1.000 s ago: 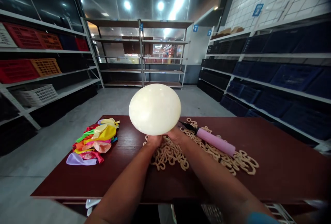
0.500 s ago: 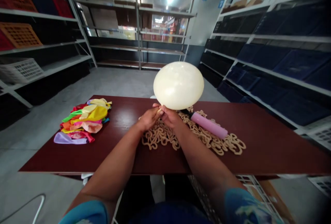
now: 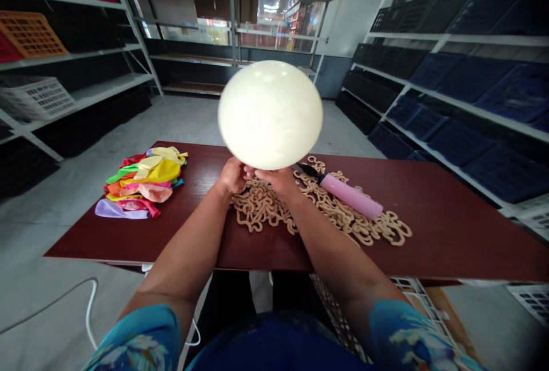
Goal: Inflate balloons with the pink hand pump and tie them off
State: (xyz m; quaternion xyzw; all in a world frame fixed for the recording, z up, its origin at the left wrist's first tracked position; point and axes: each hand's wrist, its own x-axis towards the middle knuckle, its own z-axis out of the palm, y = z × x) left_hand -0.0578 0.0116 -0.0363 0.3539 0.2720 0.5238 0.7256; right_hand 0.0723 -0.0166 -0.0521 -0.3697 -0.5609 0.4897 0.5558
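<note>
An inflated cream-white balloon (image 3: 270, 115) hangs in front of me above the table, its lower edge against my fingers. My left hand (image 3: 235, 176) is closed at the balloon's underside, where the neck is hidden. Close beside it, my right hand (image 3: 277, 181) is closed too, its fingers pressed under the balloon. Below both hands lies a heap of tan, wavy rope-like pieces (image 3: 261, 205). On that heap, to the right, rests a pink hand pump (image 3: 351, 195) with a black nozzle end. A pile of flat, colourful balloons (image 3: 150, 179) sits at the left.
The dark red table (image 3: 193, 228) spans the view before me. Shelving with orange (image 3: 32, 34) and white crates (image 3: 36, 98) stands left. Dark blue bins (image 3: 467, 88) line shelves on the right. A white cable (image 3: 91, 308) lies on the floor at lower left.
The balloon has come nearer and shifted left and up in view, looking larger and covering more of my fingers. My hands have moved slightly up and left. My view has tilted down.
</note>
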